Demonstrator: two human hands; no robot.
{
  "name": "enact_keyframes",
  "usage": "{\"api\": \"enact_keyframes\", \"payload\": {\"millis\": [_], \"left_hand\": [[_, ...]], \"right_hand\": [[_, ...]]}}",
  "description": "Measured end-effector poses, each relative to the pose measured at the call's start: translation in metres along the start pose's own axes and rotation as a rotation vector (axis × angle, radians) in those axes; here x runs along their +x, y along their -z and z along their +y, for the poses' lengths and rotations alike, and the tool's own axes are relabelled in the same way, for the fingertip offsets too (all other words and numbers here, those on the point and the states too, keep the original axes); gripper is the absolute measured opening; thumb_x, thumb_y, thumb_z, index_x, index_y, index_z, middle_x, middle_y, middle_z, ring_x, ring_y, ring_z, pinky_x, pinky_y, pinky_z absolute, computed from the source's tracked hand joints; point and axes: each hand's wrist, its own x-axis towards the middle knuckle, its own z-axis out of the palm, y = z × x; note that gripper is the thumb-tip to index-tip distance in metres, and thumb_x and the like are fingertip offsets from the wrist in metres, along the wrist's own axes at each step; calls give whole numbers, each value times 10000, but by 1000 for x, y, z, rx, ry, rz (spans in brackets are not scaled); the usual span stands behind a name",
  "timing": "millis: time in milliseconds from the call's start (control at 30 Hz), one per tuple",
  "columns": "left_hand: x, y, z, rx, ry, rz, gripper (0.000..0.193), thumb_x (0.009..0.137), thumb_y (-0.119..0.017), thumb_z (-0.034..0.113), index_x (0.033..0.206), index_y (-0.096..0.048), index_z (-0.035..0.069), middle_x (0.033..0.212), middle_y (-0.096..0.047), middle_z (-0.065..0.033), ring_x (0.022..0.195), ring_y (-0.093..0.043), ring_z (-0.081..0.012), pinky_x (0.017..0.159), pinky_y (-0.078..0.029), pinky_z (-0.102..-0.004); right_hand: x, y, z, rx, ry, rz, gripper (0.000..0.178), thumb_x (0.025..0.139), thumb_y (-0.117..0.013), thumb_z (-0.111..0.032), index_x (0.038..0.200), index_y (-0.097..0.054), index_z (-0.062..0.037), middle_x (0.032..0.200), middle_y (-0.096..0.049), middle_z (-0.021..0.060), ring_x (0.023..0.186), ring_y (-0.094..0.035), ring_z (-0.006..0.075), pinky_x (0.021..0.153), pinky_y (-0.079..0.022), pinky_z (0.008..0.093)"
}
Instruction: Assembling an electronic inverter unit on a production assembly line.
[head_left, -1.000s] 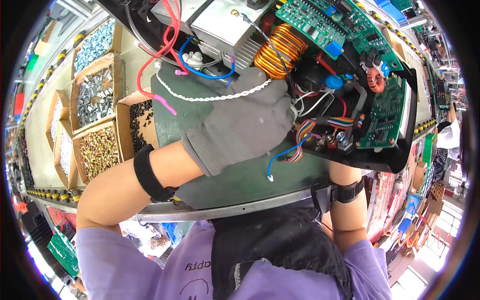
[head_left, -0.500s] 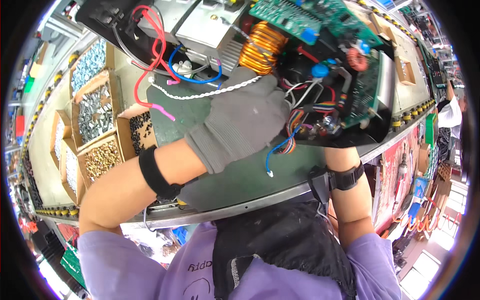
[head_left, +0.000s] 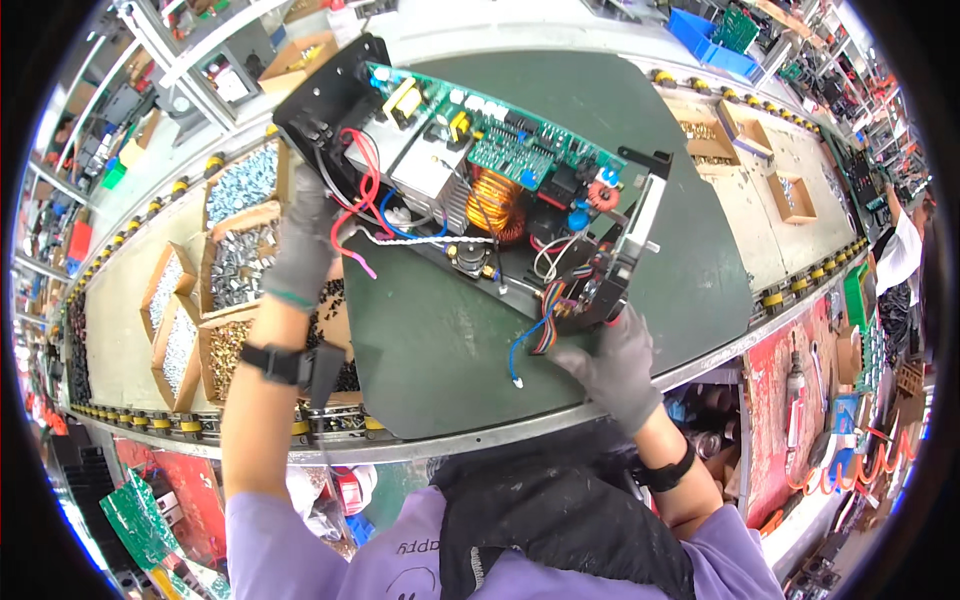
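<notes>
The left hand [head_left: 303,245], in a grey glove, lay along the left end of the electronics unit [head_left: 455,215], its fingertips lost against the dark metal there, so how tightly it was closed I could not tell. The right hand [head_left: 618,372], gloved alike, was at the unit's near right corner, thumb spread to the left and the ends of its fingers at the corner's underside; whether they gripped it or only steadied it I could not tell either. The unit thus lay between and beyond the two hands, slanting from far left to near right above a green mat [head_left: 430,385]. Its black casing [head_left: 322,100] stood open, showing a silver block [head_left: 425,180], a copper coil [head_left: 493,205] and a green circuit board [head_left: 510,150] along the far side. Red wires [head_left: 367,180] looped out near the left hand, while a rainbow ribbon cable [head_left: 549,318] and a thin blue wire [head_left: 520,350] hung over the near edge, just left of the right hand. Farther left, cardboard trays held silver parts [head_left: 240,265] and brass-coloured parts [head_left: 228,355]; a small cardboard box [head_left: 797,216] sat well to the right on the pale worktop [head_left: 735,190]
</notes>
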Motion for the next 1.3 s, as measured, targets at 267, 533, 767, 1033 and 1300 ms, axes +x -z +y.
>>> {"api": "enact_keyframes", "payload": {"millis": [267,533,767,1033,1300], "left_hand": [[-48,-27,-10,108,-93,-4,702,1018,-497,649,1464,-511,108,1319,-648,-74,1154,-658,-193,1000,-558,-367],[-96,-71,12,777,-351,286,572,1022,-614,220,1517,-460,-21,1311,-658,-154,1132,-636,-187,976,-499,-315],[-66,-173,71,1329,-1272,-129,238,900,-701,98,1137,-696,86,1316,-654,-209,1086,-670,-323,861,-538,-355],[-28,-259,43,1776,-826,-397,377,998,-614,421,1024,-680,50,907,-728,-166,870,-727,-357,759,-564,-473],[-18,-261,37,1880,-776,-361,415,1028,-552,457,1037,-683,63,890,-738,-155,848,-733,-346,758,-573,-471]], "right_hand": [[22,18,-9,239,-185,0,649,751,-903,-352,1274,-663,-51,968,-736,110,890,-690,347,815,-533,480],[25,58,52,308,-26,-92,598,775,-878,-477,1202,-695,-101,1001,-718,154,929,-680,379,817,-536,482],[74,181,65,402,-119,142,635,953,-714,-402,1434,-577,-11,1249,-648,69,1093,-597,181,982,-477,340],[167,134,34,874,27,100,462,1041,-549,-320,1358,-608,12,1174,-689,132,1079,-662,234,957,-527,360],[165,124,35,1238,-54,107,378,888,-656,-193,1183,-671,42,994,-702,96,866,-677,186,809,-558,294]]}}
